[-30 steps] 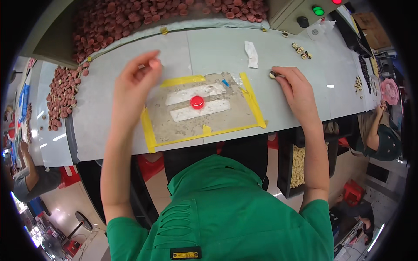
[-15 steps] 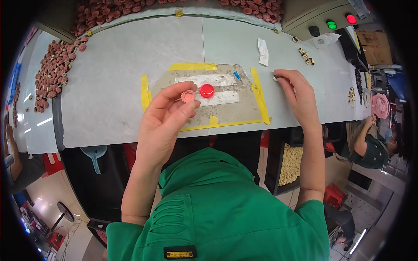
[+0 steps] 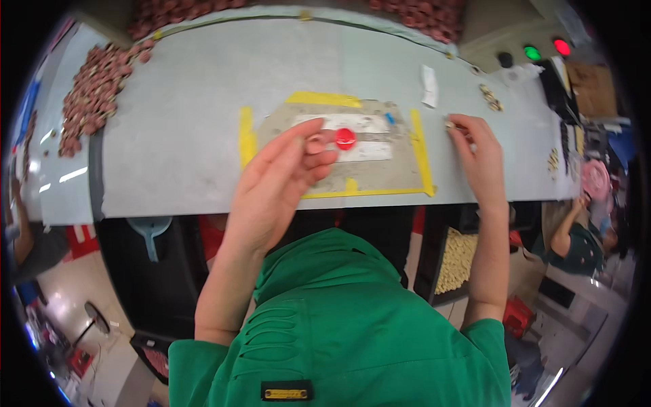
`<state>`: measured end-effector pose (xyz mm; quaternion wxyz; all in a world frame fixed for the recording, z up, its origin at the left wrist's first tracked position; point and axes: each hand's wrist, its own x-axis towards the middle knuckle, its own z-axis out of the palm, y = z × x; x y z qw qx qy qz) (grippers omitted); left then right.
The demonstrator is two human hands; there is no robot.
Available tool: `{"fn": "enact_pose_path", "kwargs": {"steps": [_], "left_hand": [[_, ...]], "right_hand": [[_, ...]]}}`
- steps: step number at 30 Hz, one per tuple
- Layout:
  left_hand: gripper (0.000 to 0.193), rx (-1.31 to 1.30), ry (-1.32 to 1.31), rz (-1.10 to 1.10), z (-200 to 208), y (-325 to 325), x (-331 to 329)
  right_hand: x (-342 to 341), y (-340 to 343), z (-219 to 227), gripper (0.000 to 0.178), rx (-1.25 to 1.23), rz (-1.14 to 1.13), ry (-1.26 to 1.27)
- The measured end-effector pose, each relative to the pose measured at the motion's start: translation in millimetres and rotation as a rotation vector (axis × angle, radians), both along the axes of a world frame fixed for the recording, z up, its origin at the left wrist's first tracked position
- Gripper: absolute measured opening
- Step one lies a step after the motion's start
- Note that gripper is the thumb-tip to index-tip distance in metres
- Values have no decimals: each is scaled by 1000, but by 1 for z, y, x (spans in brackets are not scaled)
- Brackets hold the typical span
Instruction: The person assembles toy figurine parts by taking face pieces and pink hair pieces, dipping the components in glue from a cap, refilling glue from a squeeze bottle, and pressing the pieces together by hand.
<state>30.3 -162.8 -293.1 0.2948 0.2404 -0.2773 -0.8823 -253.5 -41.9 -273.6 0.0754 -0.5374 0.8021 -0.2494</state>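
Observation:
My left hand (image 3: pixel 271 183) is closed on a small pink fluted cup-shaped piece (image 3: pixel 315 143), pinched between thumb and fingertips. It hovers just left of a round, shiny red thing (image 3: pixel 345 139), whose exact kind I cannot tell. The red thing sits on white strips (image 3: pixel 373 150) laid over a brownish sheet taped to the table. Farther right, my right hand (image 3: pixel 483 156) pinches a tiny cream-and-dark piece (image 3: pixel 449 126) at the fingertips, close above the tabletop. Motion blur softens both hands.
Piles of pink pieces lie at the left (image 3: pixel 88 102) and along the far edge. Small cream-and-dark pieces (image 3: pixel 489 98) and a white paper strip (image 3: pixel 429 86) rest at right. A box with lit buttons (image 3: pixel 532 53) stands far right. Below the table, a tray holds cream pieces (image 3: pixel 458 261).
The whole view has shifted, carrying the scene rightward. My left hand has turned, tilting the pink cup piece beside the red thing. My right hand keeps its pinch and has barely moved over the table.

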Motion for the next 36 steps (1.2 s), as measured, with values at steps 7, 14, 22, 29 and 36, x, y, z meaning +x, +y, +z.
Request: {"fn": "enact_pose_path", "kwargs": {"steps": [7,14,22,29,36], "left_hand": [[39,-10,-5,-36,-5,-1,7],[38,-28,17,-5,-7,0,7],[34,-27,18,37,-7,3,5],[35,-31,45,51,-9,2,4],[35,-53,24,19,-8,2,4]], "right_hand": [[3,-1,-2,20,22,-26,29],[50,-23,13,17,-78,116,-239],[100,-58,2,16,-97,448,-83],[96,-63,2,17,-105,570,74],[101,-62,1,20,-100,531,198]]}}
